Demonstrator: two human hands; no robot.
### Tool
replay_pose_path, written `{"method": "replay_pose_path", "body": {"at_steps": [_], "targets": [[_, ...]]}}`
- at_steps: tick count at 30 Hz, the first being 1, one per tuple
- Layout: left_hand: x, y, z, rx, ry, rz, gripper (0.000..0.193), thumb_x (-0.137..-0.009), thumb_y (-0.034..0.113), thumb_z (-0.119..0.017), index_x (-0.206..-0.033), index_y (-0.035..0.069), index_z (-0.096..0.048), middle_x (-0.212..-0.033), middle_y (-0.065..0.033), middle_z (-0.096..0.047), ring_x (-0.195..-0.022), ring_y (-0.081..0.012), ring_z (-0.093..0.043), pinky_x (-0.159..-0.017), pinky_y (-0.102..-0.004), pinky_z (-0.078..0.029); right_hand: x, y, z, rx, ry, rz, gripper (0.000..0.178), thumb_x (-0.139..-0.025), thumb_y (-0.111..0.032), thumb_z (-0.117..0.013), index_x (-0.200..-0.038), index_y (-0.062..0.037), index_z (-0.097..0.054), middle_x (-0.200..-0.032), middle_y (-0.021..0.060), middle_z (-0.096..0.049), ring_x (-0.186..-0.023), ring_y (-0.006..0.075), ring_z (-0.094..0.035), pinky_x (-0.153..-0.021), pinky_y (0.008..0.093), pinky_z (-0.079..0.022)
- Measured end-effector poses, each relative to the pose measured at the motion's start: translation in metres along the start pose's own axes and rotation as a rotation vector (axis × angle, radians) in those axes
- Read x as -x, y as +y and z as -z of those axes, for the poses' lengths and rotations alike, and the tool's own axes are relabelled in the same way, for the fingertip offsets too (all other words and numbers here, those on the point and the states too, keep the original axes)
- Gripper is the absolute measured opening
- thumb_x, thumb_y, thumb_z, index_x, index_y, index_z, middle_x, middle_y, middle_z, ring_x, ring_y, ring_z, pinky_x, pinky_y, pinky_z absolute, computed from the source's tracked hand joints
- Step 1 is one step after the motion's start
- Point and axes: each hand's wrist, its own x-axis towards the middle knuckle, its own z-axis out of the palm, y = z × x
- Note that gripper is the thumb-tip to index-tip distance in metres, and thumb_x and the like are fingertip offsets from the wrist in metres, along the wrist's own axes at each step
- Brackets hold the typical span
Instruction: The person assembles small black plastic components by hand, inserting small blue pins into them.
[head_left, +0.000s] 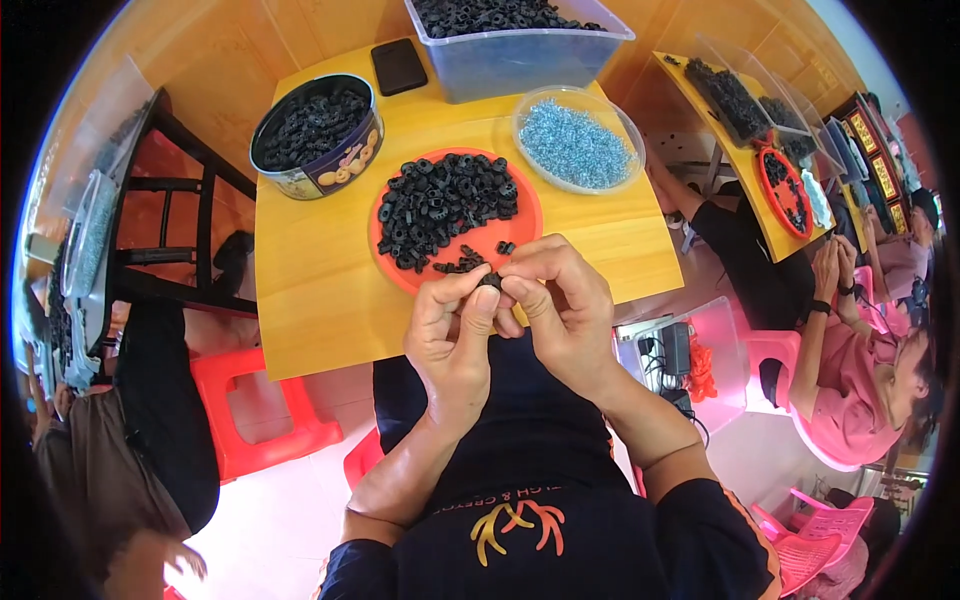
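Note:
In front of my body, just past the table's near edge, both hands meet over a small black plastic part (490, 282). My left hand (450, 335) pinches it between thumb and forefinger, and my right hand (562, 305) grips it from the other side. Fingertips cover most of the part. Right beyond them lies a round orange-red plate (532, 205), heaped with hollow black plastic pieces (440, 200). Several slimmer black pieces (460, 262) lie at the plate's near side, close to my fingers.
On the yellow table (310, 300) stand a round tin (362, 160) of black pieces, a clear tub (640, 165) of tiny bluish pieces, a big clear bin (520, 70) and a flat black slab (399, 67). A red stool (265, 440) is at left. People sit on both sides.

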Motion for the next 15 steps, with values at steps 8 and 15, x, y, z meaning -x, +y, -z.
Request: {"method": "replay_pose_path", "body": {"at_steps": [8,15], "targets": [[-0.012,0.005,0.016,-0.123,-0.103,0.248,0.015,-0.096,0.007,-0.057,-0.108,-0.001,-0.056,-0.084,-0.0094,-0.064,-0.062,-0.0120,-0.060,-0.058,-0.0226,-0.049,-0.009,0.011,0.018,0.235,-0.151,0.181,0.005,-0.086,-0.002,-0.064,-0.089,0.0009,-0.060,-0.082,0.0125,-0.060,-0.073,0.0252,-0.061,-0.065,0.0315,-0.049],[-0.014,-0.005,0.023,0.157,-0.110,0.332,0.016,-0.096,0.007,-0.058,-0.109,-0.001,-0.057,-0.085,-0.0103,-0.065,-0.063,-0.0141,-0.061,-0.058,-0.0254,-0.050,-0.004,0.012,0.013,-0.038,-0.144,-0.001,0.005,-0.088,-0.003,-0.063,-0.089,0.0005,-0.060,-0.085,0.0106,-0.062,-0.078,0.0203,-0.061,-0.071,0.0299,-0.048]]}}
